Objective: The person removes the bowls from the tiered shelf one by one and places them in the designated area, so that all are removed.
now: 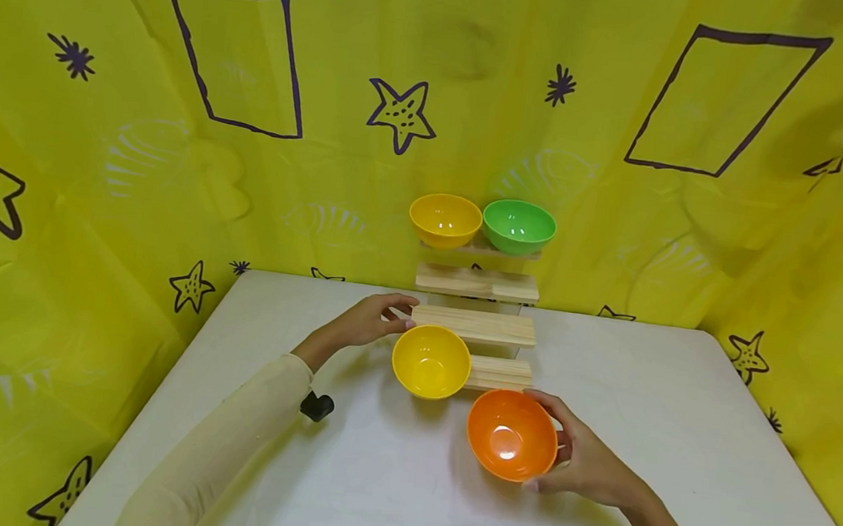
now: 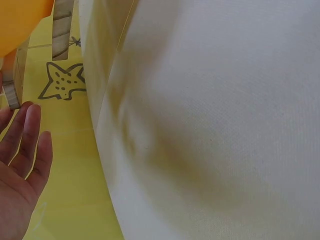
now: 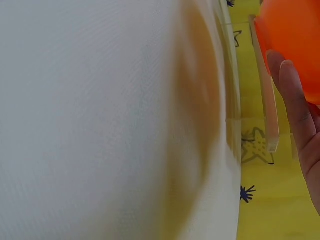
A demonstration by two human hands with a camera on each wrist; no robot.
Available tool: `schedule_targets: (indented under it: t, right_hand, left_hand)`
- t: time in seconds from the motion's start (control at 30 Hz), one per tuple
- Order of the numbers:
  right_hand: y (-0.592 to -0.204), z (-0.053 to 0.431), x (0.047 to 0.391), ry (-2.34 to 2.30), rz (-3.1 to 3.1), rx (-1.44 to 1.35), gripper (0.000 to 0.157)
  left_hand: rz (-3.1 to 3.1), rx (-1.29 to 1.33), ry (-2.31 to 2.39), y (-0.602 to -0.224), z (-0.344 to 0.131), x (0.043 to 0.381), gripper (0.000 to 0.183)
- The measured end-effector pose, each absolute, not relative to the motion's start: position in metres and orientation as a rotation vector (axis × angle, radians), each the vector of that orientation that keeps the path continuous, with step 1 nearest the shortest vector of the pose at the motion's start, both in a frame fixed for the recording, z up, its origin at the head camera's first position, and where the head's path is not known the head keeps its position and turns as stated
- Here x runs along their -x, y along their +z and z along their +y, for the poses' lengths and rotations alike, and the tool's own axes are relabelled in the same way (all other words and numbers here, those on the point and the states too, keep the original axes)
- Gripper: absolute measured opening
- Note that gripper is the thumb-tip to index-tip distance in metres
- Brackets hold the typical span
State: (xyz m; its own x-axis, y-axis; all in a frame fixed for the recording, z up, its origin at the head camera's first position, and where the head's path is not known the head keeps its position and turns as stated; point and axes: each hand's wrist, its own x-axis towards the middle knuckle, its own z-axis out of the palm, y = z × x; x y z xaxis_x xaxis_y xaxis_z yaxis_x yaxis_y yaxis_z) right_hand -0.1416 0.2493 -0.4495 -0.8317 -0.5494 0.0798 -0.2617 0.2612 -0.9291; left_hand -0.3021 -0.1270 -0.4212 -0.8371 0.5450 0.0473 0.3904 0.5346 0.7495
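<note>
My left hand (image 1: 374,319) is at the left side of a wooden stepped rack (image 1: 472,326), beside a yellow bowl (image 1: 431,364). Its thumb tip comes close to the bowl's rim; whether they touch I cannot tell. In the left wrist view, the fingers (image 2: 31,132) look relaxed near the end of a wooden slat. The yellow bowl covers the left part of the lowest step. An orange bowl (image 1: 507,446) is tilted in front of the rack on the right. My right hand (image 1: 578,456) grips it by its right side, thumb near the front, fingers behind.
On the top step, an amber-yellow bowl (image 1: 444,219) stands to the left of a green bowl (image 1: 519,226). The rack is on a white table (image 1: 677,436), close to a yellow patterned curtain (image 1: 481,93) that also runs along both sides.
</note>
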Motion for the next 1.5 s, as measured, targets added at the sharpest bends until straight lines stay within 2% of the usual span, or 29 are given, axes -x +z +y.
schedule_targets:
  t: [0.73, 1.5]
  right_hand:
    - [-0.454, 0.233, 0.136, -1.522, 2.193, 0.864, 0.101]
    - [-0.456, 0.214, 0.131, -1.469, 2.127, 0.854, 0.105]
  left_hand:
    - [2.582, -0.798, 1.186, -0.422, -0.127, 0.302, 0.047]
    - [2.581, -0.806, 1.179, -0.42, -0.127, 0.301, 0.047]
